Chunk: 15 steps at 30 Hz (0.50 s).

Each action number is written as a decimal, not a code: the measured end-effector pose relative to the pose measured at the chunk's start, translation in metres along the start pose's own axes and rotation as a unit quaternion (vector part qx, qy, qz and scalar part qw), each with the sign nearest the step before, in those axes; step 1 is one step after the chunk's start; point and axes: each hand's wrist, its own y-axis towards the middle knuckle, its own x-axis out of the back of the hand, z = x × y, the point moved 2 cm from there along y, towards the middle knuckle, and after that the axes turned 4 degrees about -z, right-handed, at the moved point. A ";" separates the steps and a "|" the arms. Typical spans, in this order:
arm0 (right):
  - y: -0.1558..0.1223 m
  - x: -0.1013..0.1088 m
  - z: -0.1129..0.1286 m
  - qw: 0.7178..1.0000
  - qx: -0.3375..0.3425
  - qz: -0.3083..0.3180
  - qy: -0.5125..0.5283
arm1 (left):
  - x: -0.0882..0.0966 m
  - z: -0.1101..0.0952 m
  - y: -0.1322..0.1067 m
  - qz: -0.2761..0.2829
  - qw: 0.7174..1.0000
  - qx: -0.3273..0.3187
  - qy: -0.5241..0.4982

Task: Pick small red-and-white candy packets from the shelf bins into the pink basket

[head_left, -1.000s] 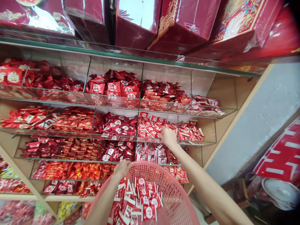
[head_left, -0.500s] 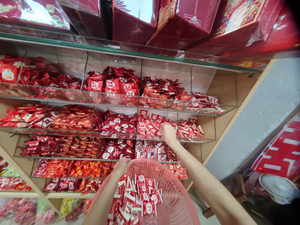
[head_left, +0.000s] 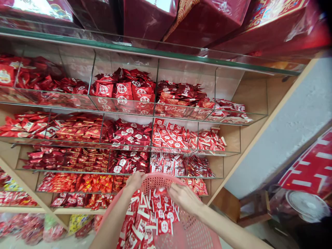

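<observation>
My left hand (head_left: pixel 135 181) grips the near-shelf rim of a pink perforated plastic basket (head_left: pixel 204 221). Inside the basket lies a heap of small red-and-white candy packets (head_left: pixel 164 226), mostly towards its left side. Over the basket's far right part is my right hand (head_left: pixel 181 195), fingers loosely bent and pointing down and left. Just beyond its fingertips a blurred red packet (head_left: pixel 161 191) shows above the heap. Similar red-and-white packets (head_left: pixel 169 135) fill a glass-fronted compartment on the shelf ahead.
Tiered glass shelves (head_left: pixel 121 111) with dividers hold several kinds of red packets. Large dark red boxes (head_left: pixel 147 24) stand on the top glass. At right are a grey wall (head_left: pixel 293 138) and a wooden side panel. Bagged sweets (head_left: pixel 28 226) lie low at left.
My right hand has come down from the packet compartment to over the basket. A blurred packet now shows by its fingertips. My left hand stays on the rim, and the view has shifted slightly.
</observation>
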 end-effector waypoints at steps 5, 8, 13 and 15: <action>-0.033 -0.030 0.013 0.993 0.053 0.107 -0.004 | -0.003 0.003 0.002 -0.017 1.000 -0.020 -0.008; -0.037 -0.037 0.016 0.990 0.068 0.125 -0.015 | -0.002 0.002 0.001 -0.014 0.999 -0.028 -0.003; -0.036 -0.048 0.024 0.987 0.074 0.139 -0.036 | -0.001 0.000 0.000 -0.016 0.999 -0.028 -0.001; -0.037 -0.053 0.028 0.985 0.072 0.151 -0.047 | -0.001 0.001 0.001 -0.014 1.000 -0.025 -0.005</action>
